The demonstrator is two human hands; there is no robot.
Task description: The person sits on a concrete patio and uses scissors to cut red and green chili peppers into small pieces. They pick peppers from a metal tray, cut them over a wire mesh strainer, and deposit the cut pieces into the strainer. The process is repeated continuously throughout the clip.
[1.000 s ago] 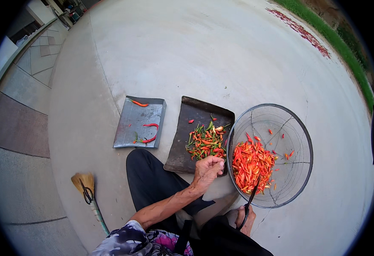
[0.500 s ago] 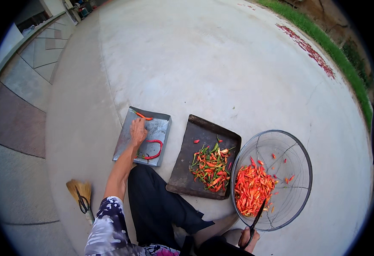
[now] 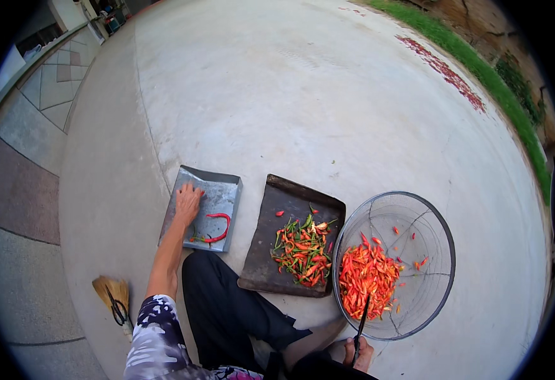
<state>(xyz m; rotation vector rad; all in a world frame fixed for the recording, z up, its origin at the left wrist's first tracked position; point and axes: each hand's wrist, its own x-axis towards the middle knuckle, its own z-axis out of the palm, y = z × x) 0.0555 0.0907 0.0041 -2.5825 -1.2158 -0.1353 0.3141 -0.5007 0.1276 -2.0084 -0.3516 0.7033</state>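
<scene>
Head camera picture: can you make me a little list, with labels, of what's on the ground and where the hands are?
Ground: grey concrete
Grey tray: holds long red chilies
Dark tray: pile of red and green chilies
Wire basket: heap of cut red chilies
Left hand: flat on the grey tray, grip open
Right hand: at the basket's near edge, holding a thin dark tool
Brush: left of the leg

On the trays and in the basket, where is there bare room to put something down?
The grey metal tray is bare along its far and right part; the left hand and long red chillies fill the rest. The dark tray is free on its left strip and far end. The wire basket is bare on the right; chillies crowd its left.
</scene>
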